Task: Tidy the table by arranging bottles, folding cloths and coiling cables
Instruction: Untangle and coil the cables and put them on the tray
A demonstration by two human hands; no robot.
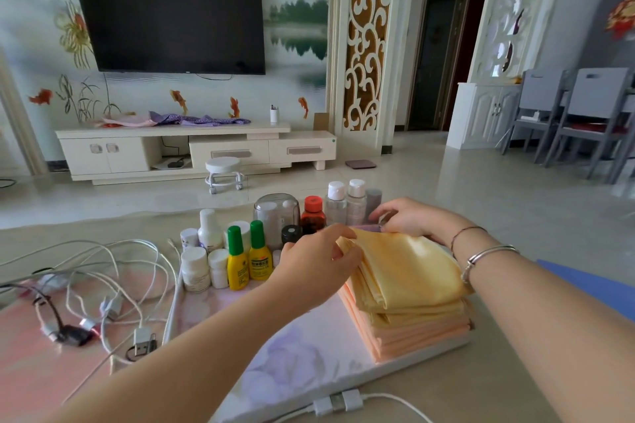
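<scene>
The table carries a stack of folded cloths, yellow on top and peach beneath, at its right. Tangled white cables sprawl at left. Bottles cluster behind, between them. Left hand and right hand each keep a pinching grip on the top yellow cloth's far edge.

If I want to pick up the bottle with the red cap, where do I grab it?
Probably by the red cap, from above. The red-capped bottle stands upright, with a clear jar and clear bottle close on either side, so only its top stands free.
</scene>
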